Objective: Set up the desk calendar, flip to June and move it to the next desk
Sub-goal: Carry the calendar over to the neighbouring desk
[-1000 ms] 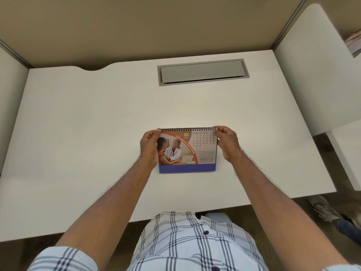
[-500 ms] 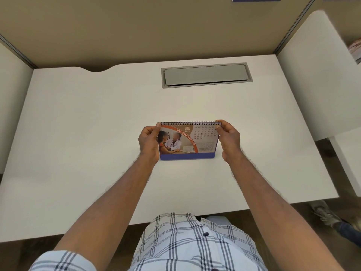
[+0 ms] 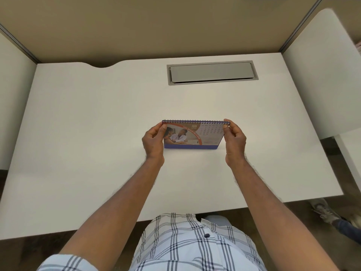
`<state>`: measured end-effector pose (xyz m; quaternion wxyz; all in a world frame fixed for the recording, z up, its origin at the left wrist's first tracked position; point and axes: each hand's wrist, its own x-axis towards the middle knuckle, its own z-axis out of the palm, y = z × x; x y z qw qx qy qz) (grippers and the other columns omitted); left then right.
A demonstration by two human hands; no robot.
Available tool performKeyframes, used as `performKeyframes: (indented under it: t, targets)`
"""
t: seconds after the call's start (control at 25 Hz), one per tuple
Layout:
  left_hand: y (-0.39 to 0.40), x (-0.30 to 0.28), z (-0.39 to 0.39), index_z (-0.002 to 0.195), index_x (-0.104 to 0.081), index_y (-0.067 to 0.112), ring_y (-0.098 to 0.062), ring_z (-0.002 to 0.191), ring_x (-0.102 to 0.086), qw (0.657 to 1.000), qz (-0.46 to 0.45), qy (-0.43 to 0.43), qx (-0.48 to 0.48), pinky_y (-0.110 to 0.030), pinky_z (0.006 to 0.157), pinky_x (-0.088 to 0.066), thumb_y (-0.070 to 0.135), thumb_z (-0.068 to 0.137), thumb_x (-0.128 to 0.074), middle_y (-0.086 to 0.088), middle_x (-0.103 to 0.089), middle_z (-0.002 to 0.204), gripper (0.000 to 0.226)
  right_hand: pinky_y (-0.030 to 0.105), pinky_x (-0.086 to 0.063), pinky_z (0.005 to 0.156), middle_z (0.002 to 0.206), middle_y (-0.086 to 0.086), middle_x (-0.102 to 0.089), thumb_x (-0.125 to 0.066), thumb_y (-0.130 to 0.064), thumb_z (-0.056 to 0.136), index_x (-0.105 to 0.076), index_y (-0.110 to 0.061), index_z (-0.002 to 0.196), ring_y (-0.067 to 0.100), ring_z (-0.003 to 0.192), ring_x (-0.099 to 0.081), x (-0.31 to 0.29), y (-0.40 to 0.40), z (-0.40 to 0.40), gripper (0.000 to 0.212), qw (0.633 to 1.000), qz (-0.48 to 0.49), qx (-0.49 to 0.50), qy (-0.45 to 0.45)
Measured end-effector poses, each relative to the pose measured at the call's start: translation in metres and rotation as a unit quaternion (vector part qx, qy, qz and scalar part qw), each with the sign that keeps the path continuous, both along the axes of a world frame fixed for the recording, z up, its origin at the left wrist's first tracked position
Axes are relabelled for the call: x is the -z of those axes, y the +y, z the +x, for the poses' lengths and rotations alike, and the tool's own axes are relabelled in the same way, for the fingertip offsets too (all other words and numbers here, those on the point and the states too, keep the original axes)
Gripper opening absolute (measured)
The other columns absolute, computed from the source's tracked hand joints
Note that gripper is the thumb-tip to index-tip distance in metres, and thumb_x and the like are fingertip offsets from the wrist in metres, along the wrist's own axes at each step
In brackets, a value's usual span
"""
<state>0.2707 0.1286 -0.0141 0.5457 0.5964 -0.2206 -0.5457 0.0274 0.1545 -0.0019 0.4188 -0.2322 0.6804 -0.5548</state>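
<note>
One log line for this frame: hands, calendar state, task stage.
left hand: grips calendar's left edge | right hand: grips right edge | desk calendar: upright, June page showing | desk: first desk, not moved yet

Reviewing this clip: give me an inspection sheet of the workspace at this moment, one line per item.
Surface: white desk, bare apart from the calendar.
Job's things: calendar standing, spiral edge up, JUN page facing the person.
Clutter: nothing seen.
Grippers: left hand and right hand each pinch an upper corner of the calendar.
Cables: nothing seen; grey cable hatch at the desk's back is closed.
Surroundings: tan partition behind, white dividers either side, another desk partly visible at right, someone's shoe on the floor.
</note>
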Motion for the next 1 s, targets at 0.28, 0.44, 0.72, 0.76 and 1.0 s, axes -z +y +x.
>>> performKeyframes:
  t: [0.28, 0.44, 0.72, 0.76, 1.0]
  targets:
    - [0.012, 0.002, 0.007, 0.098, -0.063, 0.015, -0.011, 0.081, -0.072, 0.996, -0.006, -0.063, 0.057, -0.017, 0.066, -0.053, 0.03, 0.09, -0.076, -0.01, -0.073, 0.095, 0.022, 0.028, -0.049, 0.085, 0.094, -0.001, -0.059, -0.072, -0.033, 0.094, -0.06, -0.02, 0.099, 0.014, 0.089, -0.056, 0.006, 0.016, 0.0, 0.018, 0.999, 0.027, 0.022, -0.03]
    - [0.021, 0.011, 0.005, 0.102, -0.063, 0.021, -0.019, 0.098, -0.072, 0.99, 0.008, -0.105, 0.089, -0.019, 0.074, -0.054, 0.032, 0.089, -0.075, -0.005, -0.074, 0.105, 0.021, 0.023, -0.048, 0.081, 0.098, -0.002, -0.066, -0.067, -0.037, 0.097, -0.06, -0.019, 0.098, 0.012, 0.09, -0.061, 0.008, 0.027, -0.001, 0.019, 0.998, 0.05, -0.028, -0.031]
    - [0.039, 0.028, -0.009, 0.13, -0.059, 0.013, -0.013, 0.113, -0.066, 0.982, 0.071, -0.141, 0.102, -0.025, 0.092, -0.053, 0.032, 0.093, -0.071, 0.0, -0.07, 0.119, 0.043, 0.022, -0.049, 0.08, 0.119, -0.003, -0.071, -0.057, -0.006, 0.097, -0.061, -0.016, 0.127, 0.008, 0.103, -0.064, 0.026, 0.041, -0.016, 0.032, 0.981, 0.137, -0.136, -0.011]
    - [0.04, 0.029, -0.01, 0.132, -0.059, 0.013, -0.015, 0.115, -0.064, 0.98, 0.079, -0.146, 0.107, -0.028, 0.095, -0.052, 0.033, 0.094, -0.069, -0.001, -0.07, 0.122, 0.044, 0.022, -0.049, 0.08, 0.12, -0.004, -0.07, -0.056, -0.006, 0.097, -0.061, -0.016, 0.129, 0.008, 0.104, -0.064, 0.028, 0.041, -0.018, 0.033, 0.979, 0.142, -0.148, -0.01]
    - [0.046, 0.036, -0.019, 0.135, -0.057, 0.025, -0.015, 0.121, -0.06, 0.975, 0.084, -0.153, 0.136, -0.028, 0.094, -0.047, 0.039, 0.099, -0.061, 0.006, -0.067, 0.126, 0.04, 0.025, -0.046, 0.08, 0.119, -0.018, -0.068, -0.052, -0.017, 0.103, -0.059, -0.027, 0.134, 0.005, 0.109, -0.06, 0.04, 0.039, -0.029, 0.034, 0.961, 0.162, -0.221, -0.022]
